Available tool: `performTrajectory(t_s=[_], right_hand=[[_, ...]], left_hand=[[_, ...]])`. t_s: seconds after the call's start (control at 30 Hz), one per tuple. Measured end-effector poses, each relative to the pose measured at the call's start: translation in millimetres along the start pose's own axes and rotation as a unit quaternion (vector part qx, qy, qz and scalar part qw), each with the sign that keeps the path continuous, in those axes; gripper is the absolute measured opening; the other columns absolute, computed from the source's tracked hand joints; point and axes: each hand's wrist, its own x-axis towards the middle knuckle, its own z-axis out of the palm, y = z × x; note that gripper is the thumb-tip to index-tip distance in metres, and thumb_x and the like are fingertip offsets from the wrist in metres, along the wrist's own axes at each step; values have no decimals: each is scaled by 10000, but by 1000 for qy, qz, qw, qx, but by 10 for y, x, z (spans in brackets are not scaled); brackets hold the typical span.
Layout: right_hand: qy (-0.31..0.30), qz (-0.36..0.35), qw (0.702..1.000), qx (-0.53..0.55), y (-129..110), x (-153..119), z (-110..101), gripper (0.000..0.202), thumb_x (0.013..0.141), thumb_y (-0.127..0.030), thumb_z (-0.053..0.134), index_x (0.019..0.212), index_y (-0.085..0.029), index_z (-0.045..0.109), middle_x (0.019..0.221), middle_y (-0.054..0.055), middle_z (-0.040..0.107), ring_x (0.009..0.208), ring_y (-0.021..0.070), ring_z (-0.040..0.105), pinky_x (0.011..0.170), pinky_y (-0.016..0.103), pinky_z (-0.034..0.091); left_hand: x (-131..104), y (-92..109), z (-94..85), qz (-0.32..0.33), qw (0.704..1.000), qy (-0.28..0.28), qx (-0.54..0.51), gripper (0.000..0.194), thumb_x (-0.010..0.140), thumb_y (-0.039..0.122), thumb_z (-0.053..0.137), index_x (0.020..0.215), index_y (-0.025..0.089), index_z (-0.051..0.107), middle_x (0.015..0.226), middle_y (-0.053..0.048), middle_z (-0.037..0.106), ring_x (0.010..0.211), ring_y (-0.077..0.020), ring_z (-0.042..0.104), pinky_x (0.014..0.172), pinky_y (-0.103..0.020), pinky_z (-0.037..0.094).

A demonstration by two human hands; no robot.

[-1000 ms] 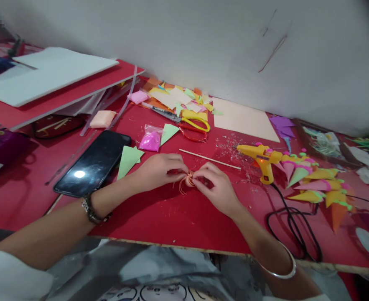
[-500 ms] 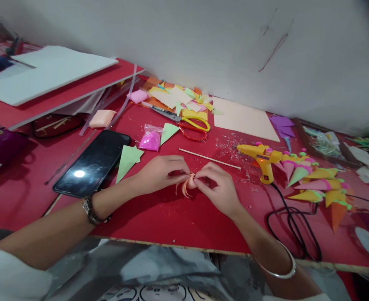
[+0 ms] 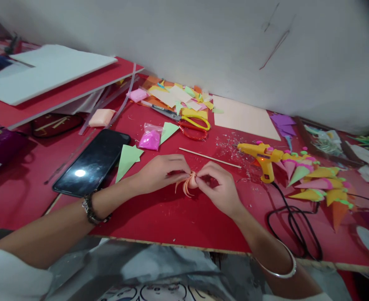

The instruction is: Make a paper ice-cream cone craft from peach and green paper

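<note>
Between my hands is a small peach-orange paper piece [image 3: 189, 184] with thin curled strips hanging down. My left hand [image 3: 164, 171] pinches it from the left with thumb and fingertips. From the right, my right hand [image 3: 218, 184] pinches the same piece, its thumb and index finger pressed together. The fingers hide the top of the piece. Just beyond my hands a thin wooden stick [image 3: 209, 158] lies slantwise on the red table [image 3: 171, 225]. Light green paper pieces [image 3: 127, 161] lie left of my left hand.
A black phone [image 3: 92, 163] lies at left. Behind my hands are a bag of pink clay [image 3: 150, 137], scissors [image 3: 195, 123] and paper scraps [image 3: 178, 97]. At right rest a yellow glue gun [image 3: 261, 156] with its looped black cord [image 3: 292, 225], and several paper cones [image 3: 320, 184].
My hands keep hold of the paper piece in nearly the same place. The view has shifted very slightly; nothing else has visibly moved.
</note>
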Motion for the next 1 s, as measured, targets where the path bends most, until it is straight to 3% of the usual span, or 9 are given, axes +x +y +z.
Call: performTrajectory(t_s=[0.5, 0.77, 1.0], right_hand=[[4, -2, 1000, -23, 7, -2, 8, 110, 799, -233, 498, 722, -188, 561, 689, -4, 510, 585, 89, 469, 517, 212, 365], [46, -112, 984, -132, 17, -44, -5, 70, 796, -172, 500, 802, -206, 562, 733, 20, 554, 686, 115, 521, 617, 231, 415], [50, -143, 974, -167, 25, -61, -8, 84, 796, -171, 495, 812, -212, 566, 721, 24, 566, 672, 121, 528, 615, 241, 426]], left_hand=[[-6, 3, 2, 9, 1000, 7, 20, 120, 820, 205, 476, 835, 153, 583, 810, -31, 560, 746, -96, 529, 658, -174, 410], [-36, 41, 30, 36, 993, 58, 96, 114, 814, 212, 485, 883, 166, 564, 851, -32, 595, 756, -93, 547, 669, -177, 428], [-62, 76, 33, 61, 987, 72, 133, 103, 820, 192, 478, 890, 172, 551, 890, -30, 602, 813, -95, 561, 706, -178, 442]])
